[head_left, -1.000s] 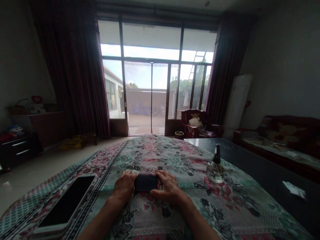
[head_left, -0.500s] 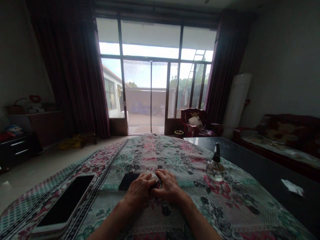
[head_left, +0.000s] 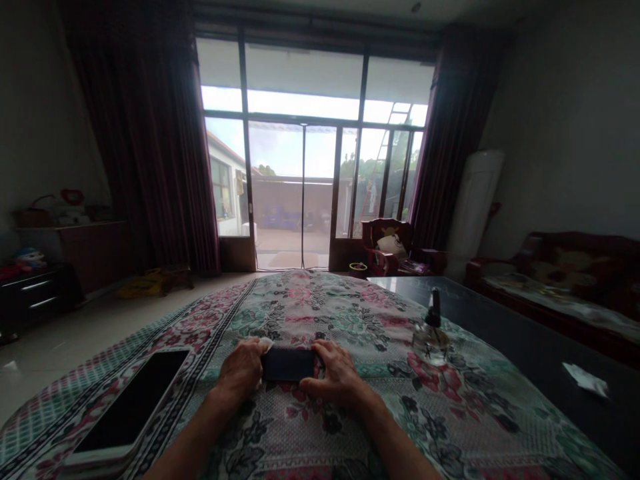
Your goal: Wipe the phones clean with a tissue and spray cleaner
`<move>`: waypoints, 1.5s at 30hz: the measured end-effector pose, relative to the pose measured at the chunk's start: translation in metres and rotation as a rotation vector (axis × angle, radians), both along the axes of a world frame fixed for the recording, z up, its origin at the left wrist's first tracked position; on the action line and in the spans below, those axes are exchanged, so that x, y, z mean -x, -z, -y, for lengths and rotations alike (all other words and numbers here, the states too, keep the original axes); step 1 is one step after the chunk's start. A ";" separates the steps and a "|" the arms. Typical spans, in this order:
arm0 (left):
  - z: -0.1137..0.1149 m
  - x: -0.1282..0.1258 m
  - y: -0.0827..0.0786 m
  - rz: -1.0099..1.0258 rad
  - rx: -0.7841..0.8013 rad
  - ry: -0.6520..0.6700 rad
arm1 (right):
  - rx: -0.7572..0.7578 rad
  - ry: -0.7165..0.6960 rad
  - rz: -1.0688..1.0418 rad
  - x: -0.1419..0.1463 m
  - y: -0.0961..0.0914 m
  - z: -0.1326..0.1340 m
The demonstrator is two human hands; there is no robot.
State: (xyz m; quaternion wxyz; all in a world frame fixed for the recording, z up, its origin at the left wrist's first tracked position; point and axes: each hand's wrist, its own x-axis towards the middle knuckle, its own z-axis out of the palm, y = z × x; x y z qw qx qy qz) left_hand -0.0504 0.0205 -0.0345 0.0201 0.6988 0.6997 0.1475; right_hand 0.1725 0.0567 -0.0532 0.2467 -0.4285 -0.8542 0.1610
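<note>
A dark smartphone [head_left: 289,365] lies flat and crosswise on a flowered cloth [head_left: 300,313]. My left hand [head_left: 243,369] is closed round a crumpled white tissue [head_left: 267,343] at the phone's left end, and a bit of white pokes out past the fingertips. At the other end, my right hand [head_left: 334,372] grips the phone's right edge between thumb and fingers. Most of the tissue is hidden inside the left hand.
A larger white-framed device with a black screen [head_left: 130,407] lies to the left. On the right stands a clear bottle with a black top [head_left: 433,333]. Beyond it, a crumpled white tissue [head_left: 586,380] rests on a dark tabletop [head_left: 530,353].
My left hand has slid left with the tissue, from beside my right hand to the phone's left end, uncovering the phone's face. My right hand stays about where it was.
</note>
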 end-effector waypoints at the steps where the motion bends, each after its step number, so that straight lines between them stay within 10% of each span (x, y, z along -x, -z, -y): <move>1: 0.000 0.000 0.000 -0.007 0.009 -0.012 | 0.000 -0.001 0.001 0.000 0.000 0.000; 18: 0.014 -0.065 0.004 -0.005 -0.027 0.389 | -0.030 0.019 -0.033 0.001 0.011 -0.005; 34: -0.001 -0.007 0.007 -0.070 -0.057 0.015 | 0.053 -0.028 0.000 -0.003 -0.010 0.004; 45: 0.013 -0.052 -0.007 -0.174 0.040 0.036 | 0.027 -0.012 -0.024 -0.002 0.000 -0.002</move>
